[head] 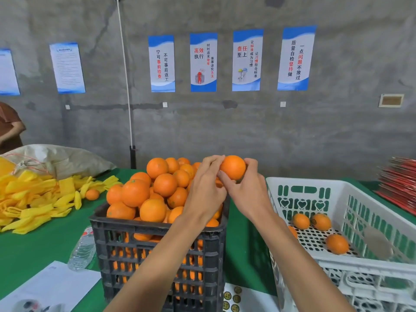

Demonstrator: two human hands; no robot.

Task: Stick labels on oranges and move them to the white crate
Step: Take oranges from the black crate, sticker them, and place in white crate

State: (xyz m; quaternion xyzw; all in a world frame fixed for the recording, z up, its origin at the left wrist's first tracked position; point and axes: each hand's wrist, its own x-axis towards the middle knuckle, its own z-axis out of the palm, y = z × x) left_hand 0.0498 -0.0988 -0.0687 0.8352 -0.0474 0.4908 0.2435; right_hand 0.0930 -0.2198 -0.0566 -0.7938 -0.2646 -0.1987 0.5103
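We hold one orange (233, 167) up in the air, over the far right corner of the black crate (162, 251). Our right hand (245, 192) has its grip around the orange, with the thumb low on the left and the fingers curled over the right side. Our left hand (206, 190) touches the left side of the same orange with pinched fingertips. There may be a label under those fingertips, but we cannot see it well.

The black crate is heaped full of oranges (144, 192) and stands on the green tabletop (33, 251). Just to its right is the white crate (337, 190), with a few oranges (322, 221) lying on its holey bottom. A sheet of round labels (234, 298) lies on the tabletop between the two crates, near us. To the left are yellow foam nets (33, 199) with one stray orange (92, 194) beside them, and a plastic bottle (82, 251) lies against the black crate.
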